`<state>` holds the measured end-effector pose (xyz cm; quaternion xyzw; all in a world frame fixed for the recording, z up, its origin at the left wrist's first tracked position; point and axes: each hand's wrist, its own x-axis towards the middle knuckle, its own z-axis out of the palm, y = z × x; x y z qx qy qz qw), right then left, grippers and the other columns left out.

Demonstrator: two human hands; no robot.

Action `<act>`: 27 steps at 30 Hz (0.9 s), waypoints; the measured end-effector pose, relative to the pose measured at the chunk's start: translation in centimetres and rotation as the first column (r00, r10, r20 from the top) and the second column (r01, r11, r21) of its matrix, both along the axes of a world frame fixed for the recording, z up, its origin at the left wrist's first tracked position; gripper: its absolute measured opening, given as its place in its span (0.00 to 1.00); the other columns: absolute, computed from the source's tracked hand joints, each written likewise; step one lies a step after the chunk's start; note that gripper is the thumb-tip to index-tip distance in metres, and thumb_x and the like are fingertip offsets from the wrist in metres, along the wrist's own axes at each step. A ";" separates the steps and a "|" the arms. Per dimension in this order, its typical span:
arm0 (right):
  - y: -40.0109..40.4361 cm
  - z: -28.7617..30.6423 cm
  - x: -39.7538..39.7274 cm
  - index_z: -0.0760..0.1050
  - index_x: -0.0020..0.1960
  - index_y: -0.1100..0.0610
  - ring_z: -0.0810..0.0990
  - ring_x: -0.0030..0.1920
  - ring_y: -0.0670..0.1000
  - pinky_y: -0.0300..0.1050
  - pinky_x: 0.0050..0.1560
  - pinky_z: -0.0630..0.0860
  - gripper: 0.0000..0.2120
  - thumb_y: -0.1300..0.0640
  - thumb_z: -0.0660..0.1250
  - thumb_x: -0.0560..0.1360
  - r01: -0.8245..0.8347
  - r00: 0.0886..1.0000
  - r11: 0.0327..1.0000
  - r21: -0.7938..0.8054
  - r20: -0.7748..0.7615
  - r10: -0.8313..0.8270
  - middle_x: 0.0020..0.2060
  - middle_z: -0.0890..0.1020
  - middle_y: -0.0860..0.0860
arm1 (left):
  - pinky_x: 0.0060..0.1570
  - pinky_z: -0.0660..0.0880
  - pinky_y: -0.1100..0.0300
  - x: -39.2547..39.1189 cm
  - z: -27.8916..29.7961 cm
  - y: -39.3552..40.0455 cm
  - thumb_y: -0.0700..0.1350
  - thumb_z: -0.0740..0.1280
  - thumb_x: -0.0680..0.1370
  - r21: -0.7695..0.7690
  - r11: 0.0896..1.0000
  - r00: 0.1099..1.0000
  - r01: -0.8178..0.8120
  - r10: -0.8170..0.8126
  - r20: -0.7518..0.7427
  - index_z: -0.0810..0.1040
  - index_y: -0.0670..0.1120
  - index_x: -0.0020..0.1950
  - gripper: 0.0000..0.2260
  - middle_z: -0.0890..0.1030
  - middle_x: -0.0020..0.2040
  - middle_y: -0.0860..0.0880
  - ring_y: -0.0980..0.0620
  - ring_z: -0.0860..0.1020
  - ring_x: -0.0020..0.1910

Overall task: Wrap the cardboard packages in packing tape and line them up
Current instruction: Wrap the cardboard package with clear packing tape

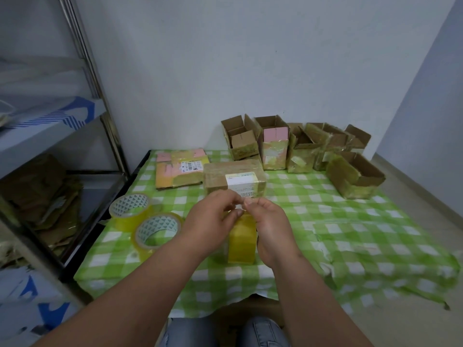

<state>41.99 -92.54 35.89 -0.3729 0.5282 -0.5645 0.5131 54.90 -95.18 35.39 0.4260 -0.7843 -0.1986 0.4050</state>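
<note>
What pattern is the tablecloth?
Green-and-white checks on the tablecloth, clear in the head view.

The closed brown cardboard package (235,180) at the middle of the table looks glossy under clear tape, with a white paper label on its front. A thin, creased green-and-white checked cloth (350,236) covers the table. The two yellowish translucent plastic tape rolls (146,221) near its left edge shine, and the grey metal shelf frame (100,96) beside them is smooth.

Tape roll (242,242) on tablecloth (350,221) between hands, two rolls (145,221) left, closed package (234,179) behind, open boxes (300,144) rowed beyond
</note>
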 end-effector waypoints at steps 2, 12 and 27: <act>0.1 0.2 0.0 0.80 0.42 0.58 0.82 0.50 0.51 0.45 0.51 0.75 0.11 0.54 0.66 0.80 -0.007 0.998 1.000 0.005 -0.062 0.007 0.46 0.85 0.57 | 0.48 0.78 0.53 0.2 -0.1 -0.1 0.43 0.71 0.77 0.003 1.000 0.999 -0.024 0.023 0.030 0.80 0.51 0.47 0.03 0.79 0.45 0.56 0.57 0.78 0.46; 0.4 0.7 0.0 0.73 0.39 0.45 0.72 0.65 0.49 0.52 0.64 0.69 0.10 0.42 0.65 0.75 0.108 0.481 0.971 -0.215 -0.843 -0.240 0.62 0.74 0.45 | 0.32 0.65 0.62 -0.1 0.4 -0.1 0.36 0.64 0.76 0.050 0.996 0.994 -0.074 0.070 0.083 0.70 0.51 0.35 0.14 0.73 0.33 0.55 0.59 0.71 0.34; 1.3 -0.9 0.2 0.61 0.75 0.47 0.73 0.31 0.41 0.42 0.38 0.75 0.36 0.57 0.70 0.71 -0.243 0.763 0.969 -0.041 -0.625 0.165 0.29 0.73 0.42 | 0.48 0.78 0.46 1.4 0.2 -0.8 0.45 0.71 0.77 0.558 0.818 0.852 -0.140 0.386 -0.352 0.76 0.43 0.39 0.09 0.83 0.42 0.49 0.44 0.80 0.45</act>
